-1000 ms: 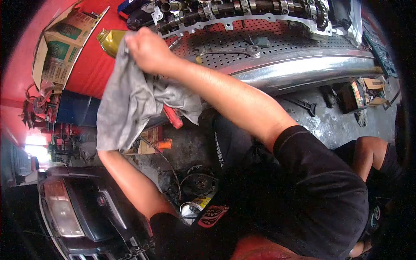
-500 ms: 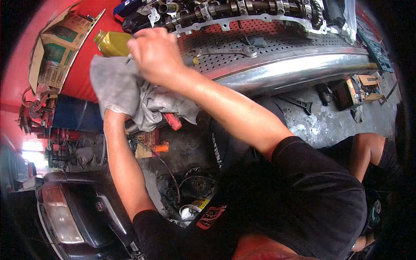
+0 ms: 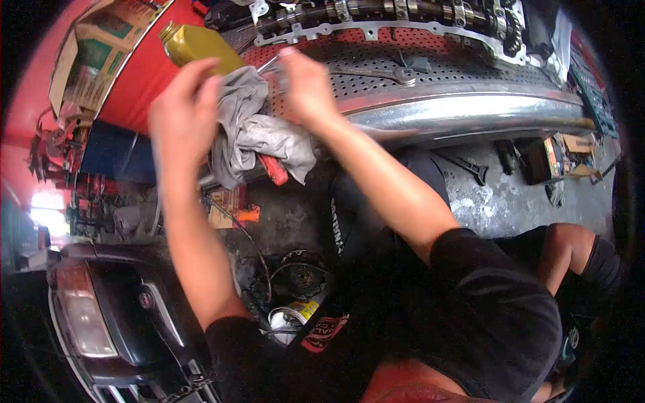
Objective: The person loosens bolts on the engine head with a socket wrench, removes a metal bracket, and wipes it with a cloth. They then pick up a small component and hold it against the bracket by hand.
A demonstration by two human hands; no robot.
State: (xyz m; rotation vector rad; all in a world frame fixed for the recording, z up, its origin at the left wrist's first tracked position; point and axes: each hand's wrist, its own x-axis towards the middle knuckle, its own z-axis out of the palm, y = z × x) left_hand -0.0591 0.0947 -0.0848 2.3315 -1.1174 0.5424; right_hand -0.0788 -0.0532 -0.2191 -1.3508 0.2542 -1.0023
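My left hand (image 3: 183,114), blurred, is lifted off the grey rag (image 3: 243,97), with its fingers curved and apart and nothing visible in them. My right hand (image 3: 308,87) is closed, with a thin shiny metal piece (image 3: 268,65) sticking out at its fingertips; its kind cannot be made out. Below the hands, a bunched pale rag (image 3: 275,136) hangs over the metal edge, with a red object (image 3: 273,169) poking out. A gold-green oil bottle (image 3: 201,48) lies tilted behind my left hand. Near my right hand lies a wrench (image 3: 383,74).
An engine cylinder head (image 3: 396,25) with camshafts lies along the back of the perforated metal surface (image 3: 349,94). Cardboard (image 3: 101,60) stands at left. A car front (image 3: 127,316) is at lower left, an open box (image 3: 564,156) at right, and another person's arm (image 3: 568,252) at lower right.
My left hand, covered by the grey rag before, is now out of it and bare. The right hand has moved right with the metal piece, and the grey rag has dropped onto the pale one.
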